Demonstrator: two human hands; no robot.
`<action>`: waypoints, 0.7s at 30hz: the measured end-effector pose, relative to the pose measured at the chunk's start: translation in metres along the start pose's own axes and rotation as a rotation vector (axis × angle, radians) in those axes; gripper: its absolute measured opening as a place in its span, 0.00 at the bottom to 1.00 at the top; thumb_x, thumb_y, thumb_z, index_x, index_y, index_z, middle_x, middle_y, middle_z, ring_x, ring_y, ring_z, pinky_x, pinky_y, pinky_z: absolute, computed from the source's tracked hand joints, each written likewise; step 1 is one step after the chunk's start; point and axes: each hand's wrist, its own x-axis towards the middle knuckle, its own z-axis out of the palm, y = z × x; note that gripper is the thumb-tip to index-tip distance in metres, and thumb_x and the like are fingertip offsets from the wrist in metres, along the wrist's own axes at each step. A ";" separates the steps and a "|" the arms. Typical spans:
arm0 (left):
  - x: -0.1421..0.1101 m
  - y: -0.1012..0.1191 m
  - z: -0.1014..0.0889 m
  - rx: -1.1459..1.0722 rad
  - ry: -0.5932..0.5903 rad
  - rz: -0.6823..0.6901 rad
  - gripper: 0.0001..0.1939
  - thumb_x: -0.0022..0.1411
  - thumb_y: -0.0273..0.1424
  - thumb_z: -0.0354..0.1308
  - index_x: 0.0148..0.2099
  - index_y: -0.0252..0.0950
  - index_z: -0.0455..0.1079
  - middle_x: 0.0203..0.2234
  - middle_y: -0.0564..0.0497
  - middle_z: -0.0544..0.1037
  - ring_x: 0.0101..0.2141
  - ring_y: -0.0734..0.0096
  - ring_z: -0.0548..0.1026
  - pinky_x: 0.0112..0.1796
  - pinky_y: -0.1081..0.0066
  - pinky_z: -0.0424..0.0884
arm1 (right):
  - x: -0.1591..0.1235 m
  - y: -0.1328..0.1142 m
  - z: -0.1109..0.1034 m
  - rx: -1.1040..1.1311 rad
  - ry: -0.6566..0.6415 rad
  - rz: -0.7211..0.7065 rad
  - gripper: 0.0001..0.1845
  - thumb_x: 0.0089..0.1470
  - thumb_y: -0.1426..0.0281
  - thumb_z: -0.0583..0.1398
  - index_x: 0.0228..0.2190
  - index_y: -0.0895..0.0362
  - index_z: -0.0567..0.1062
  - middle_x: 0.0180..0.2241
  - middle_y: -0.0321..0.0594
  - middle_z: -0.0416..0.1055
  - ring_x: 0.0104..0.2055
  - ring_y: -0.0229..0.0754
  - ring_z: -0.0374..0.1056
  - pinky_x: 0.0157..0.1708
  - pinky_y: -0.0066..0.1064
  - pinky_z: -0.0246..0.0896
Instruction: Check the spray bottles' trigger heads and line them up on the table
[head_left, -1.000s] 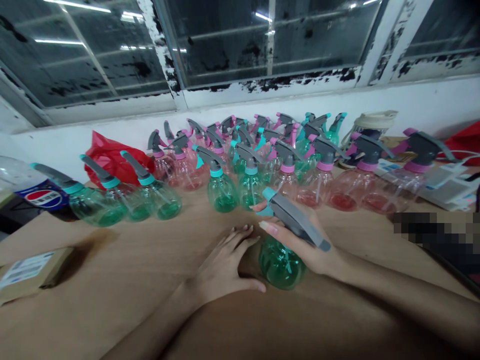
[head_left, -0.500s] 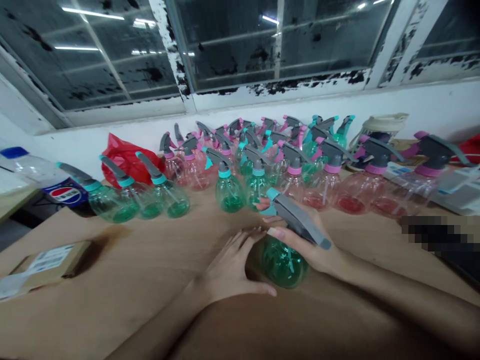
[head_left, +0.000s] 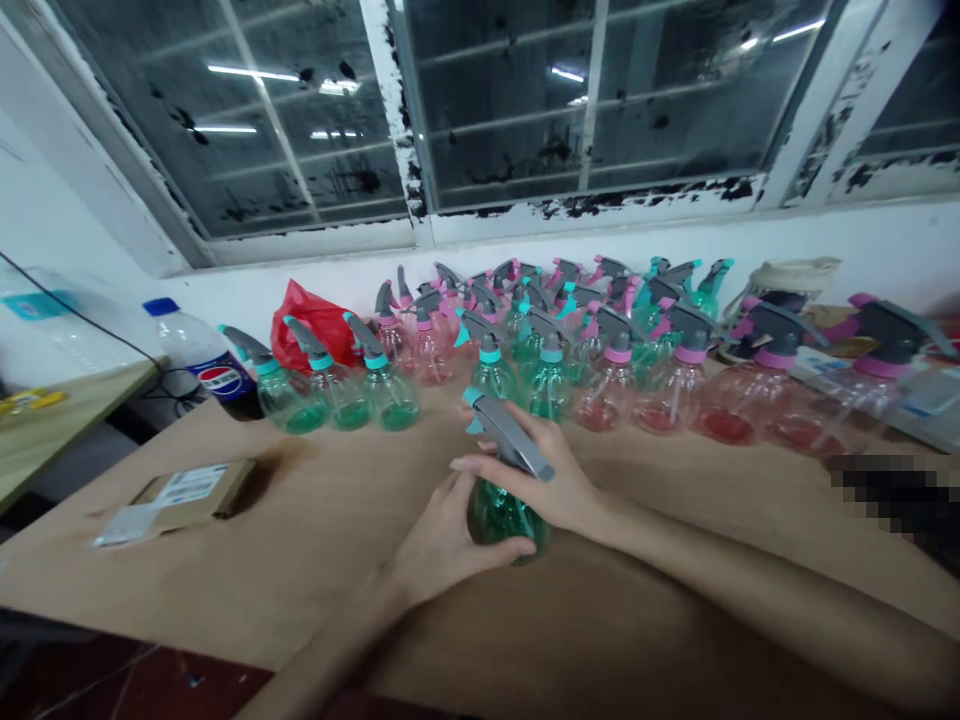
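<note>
Right in front of me a green spray bottle (head_left: 506, 525) with a grey and turquoise trigger head stands on the wooden table (head_left: 330, 560). My right hand (head_left: 544, 470) is wrapped round its neck, just under the spray head, with the thumb across the front. From the left, my left hand (head_left: 450, 535) curves round the bottle's body, its thumb along the near side. The far fingers of the left hand are hidden behind the bottle. Beyond my hands stand green spray bottles (head_left: 550, 385) and pink spray bottles (head_left: 606, 390) in a row.
Several more spray bottles crowd toward the wall. A red plastic bag (head_left: 311, 330) and a Pepsi bottle (head_left: 217, 365) stand at the back left. A small cardboard parcel (head_left: 199, 495) lies at left. A beige bag (head_left: 787, 280) is at the back right.
My right hand has brought the green spray bottle leftward over the table. The left hand, earlier spread apart beside it, now closes round the body. My view has turned left.
</note>
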 end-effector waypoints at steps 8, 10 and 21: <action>-0.018 -0.017 -0.023 -0.043 0.066 0.000 0.40 0.52 0.45 0.65 0.62 0.42 0.51 0.57 0.43 0.65 0.56 0.48 0.66 0.54 0.48 0.62 | -0.011 -0.008 0.010 -0.394 -0.095 -0.027 0.26 0.49 0.55 0.63 0.45 0.58 0.70 0.43 0.47 0.72 0.45 0.50 0.68 0.43 0.41 0.64; -0.020 -0.020 -0.028 -0.062 0.068 -0.007 0.42 0.52 0.45 0.66 0.62 0.42 0.49 0.57 0.41 0.64 0.56 0.48 0.65 0.54 0.46 0.61 | -0.013 -0.011 0.013 -0.491 -0.122 -0.010 0.22 0.49 0.56 0.63 0.42 0.57 0.73 0.42 0.47 0.72 0.46 0.51 0.67 0.44 0.43 0.64; -0.035 -0.056 -0.028 -0.212 0.270 -0.055 0.37 0.62 0.38 0.58 0.65 0.42 0.40 0.60 0.40 0.59 0.59 0.55 0.62 0.56 0.49 0.61 | 0.030 -0.005 0.036 -0.865 -0.132 0.057 0.26 0.54 0.50 0.56 0.40 0.60 0.77 0.35 0.54 0.76 0.38 0.55 0.71 0.33 0.43 0.64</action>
